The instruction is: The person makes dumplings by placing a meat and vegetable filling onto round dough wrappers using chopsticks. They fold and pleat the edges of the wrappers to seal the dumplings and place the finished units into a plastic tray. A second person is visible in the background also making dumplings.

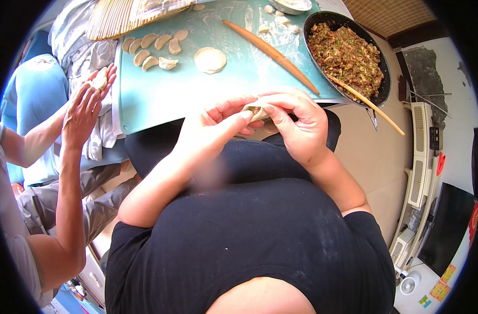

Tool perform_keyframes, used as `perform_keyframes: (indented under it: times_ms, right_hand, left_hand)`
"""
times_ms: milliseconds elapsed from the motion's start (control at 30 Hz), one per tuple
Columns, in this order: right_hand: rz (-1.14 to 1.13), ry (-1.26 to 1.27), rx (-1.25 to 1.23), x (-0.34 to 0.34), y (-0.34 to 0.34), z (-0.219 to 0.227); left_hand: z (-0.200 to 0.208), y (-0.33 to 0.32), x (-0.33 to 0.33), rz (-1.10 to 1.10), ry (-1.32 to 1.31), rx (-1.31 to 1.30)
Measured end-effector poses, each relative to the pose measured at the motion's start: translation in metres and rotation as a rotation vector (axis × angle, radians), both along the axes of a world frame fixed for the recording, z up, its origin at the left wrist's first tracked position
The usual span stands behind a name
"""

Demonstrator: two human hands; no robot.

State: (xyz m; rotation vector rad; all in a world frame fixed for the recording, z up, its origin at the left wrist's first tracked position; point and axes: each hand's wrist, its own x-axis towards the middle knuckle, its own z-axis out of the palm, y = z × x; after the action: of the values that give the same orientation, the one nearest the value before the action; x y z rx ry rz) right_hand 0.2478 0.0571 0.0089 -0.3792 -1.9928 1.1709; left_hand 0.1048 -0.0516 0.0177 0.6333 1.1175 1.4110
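Note:
A partly closed dumpling (255,111) is held between my two hands, just off the near edge of the table; a bit of filling shows at its opening. My left hand (218,121) pinches its left side with thumb and fingers. On the other side, the thumb and forefinger of my right hand (300,121) press the dough edge. Beyond them, a round dumpling wrapper (210,60) lies flat on the floured green mat (165,99). Several folded dumplings (150,63) sit in rows at the left of the mat.
A slim wooden rolling pin (270,55) lies slantwise on the mat. At the right, chopsticks (367,104) rest across a black pan of filling (349,57). Small dough pieces and a bowl (291,5) are at the back. At left, a co-worker's hands (92,89) hold another dumpling, near a slatted tray (110,23).

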Motion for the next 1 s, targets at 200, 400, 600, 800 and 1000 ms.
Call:
perform_keyframes:
  times_ms: [200,400,600,800,1000]
  right_hand:
    - [-0.004,-0.003,0.069,0.0006,-0.0019,-0.0033]
    - [-0.008,-0.054,0.128,0.0014,-0.0030,0.0007]
    - [-0.004,-0.024,0.124,-0.0002,-0.0066,0.0014]
    - [-0.012,-0.023,0.173,0.0006,-0.0042,0.0004]
    - [-0.003,-0.019,0.166,0.0009,-0.0043,0.0014]
  left_hand:
    - [-0.0013,0.0024,-0.0006,0.013,-0.052,-0.049]
    - [-0.0054,0.0027,-0.0013,0.042,-0.104,-0.085]
    - [-0.0086,0.0022,-0.0021,0.050,-0.151,-0.077]
    - [-0.0069,0.0028,-0.0023,0.028,-0.181,-0.074]
    - [-0.0048,0.0013,-0.0017,0.036,-0.217,-0.053]
